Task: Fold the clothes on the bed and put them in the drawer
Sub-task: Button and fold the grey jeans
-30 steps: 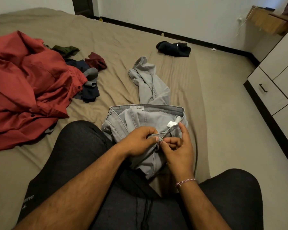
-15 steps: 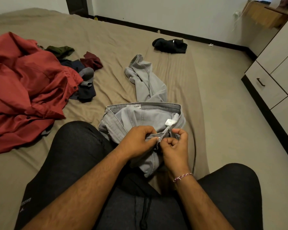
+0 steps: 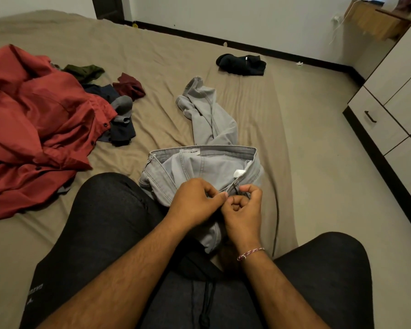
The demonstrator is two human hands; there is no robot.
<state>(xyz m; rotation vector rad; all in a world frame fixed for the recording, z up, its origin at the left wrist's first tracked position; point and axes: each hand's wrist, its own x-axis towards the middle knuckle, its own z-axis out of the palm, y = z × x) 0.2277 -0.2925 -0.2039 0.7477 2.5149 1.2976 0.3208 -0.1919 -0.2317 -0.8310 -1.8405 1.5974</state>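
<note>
Both hands have drawn together at lower centre — left hand (image 3: 195, 200) and right hand (image 3: 243, 205), fingers curled, pinching the fly of the grey jeans (image 3: 207, 167) — a slipped pinch could leave it undone.

Right hand (image 3: 243, 205) has curled down, pinching the jeans (image 3: 207, 167) fly; fingers earlier extended.

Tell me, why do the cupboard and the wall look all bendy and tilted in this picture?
Head view: the wide-angle lens bends straight lines near the edges, so the white drawers lean and the black baseboard slants. The middle stays truer and sharp: the grey jeans, the left hand and the right hand. Light is soft, without glare.
</note>
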